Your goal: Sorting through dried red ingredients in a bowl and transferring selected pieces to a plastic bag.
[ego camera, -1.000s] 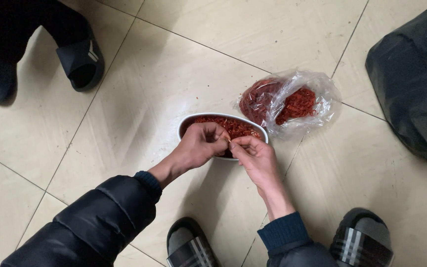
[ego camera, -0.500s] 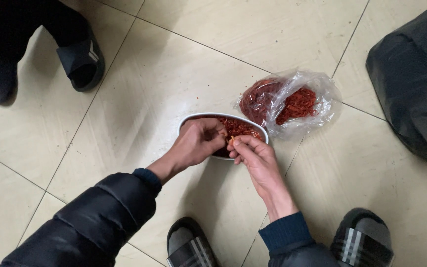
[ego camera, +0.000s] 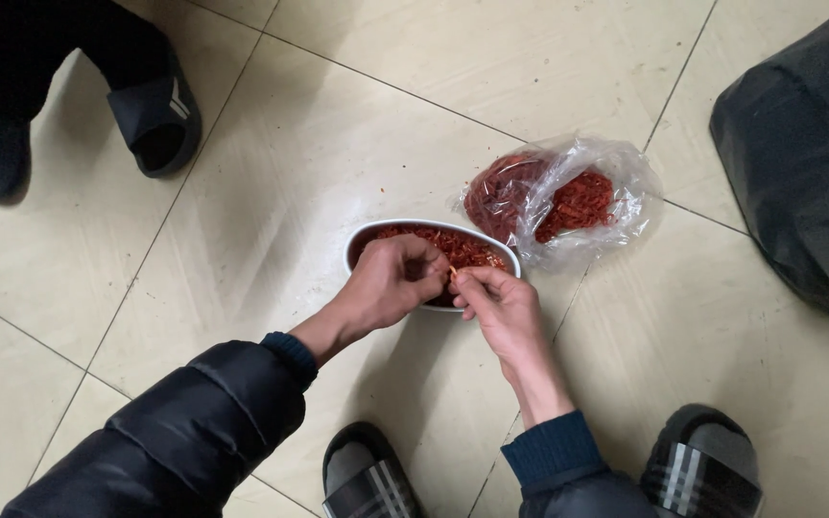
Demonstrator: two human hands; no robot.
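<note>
Tiled floor (ego camera: 271, 173) lies bare left of bowl (ego camera: 376, 233); both hands (ego camera: 390, 283) over its rim.

Dim, flat indoor light with a warm yellowish cast. Soft sheen across the glossy floor tiles (ego camera: 271, 163), brightest toward the upper middle. Faint, diffuse shadows beneath the forearms and beside the black slippers (ego camera: 151, 120). Small white glints on the clear plastic bag (ego camera: 606, 168) and the black garbage bag (ego camera: 808, 163). Reasonably sharp overall; slight softness at the fingertips (ego camera: 458, 278), dark sleeves nearly without detail.
</note>
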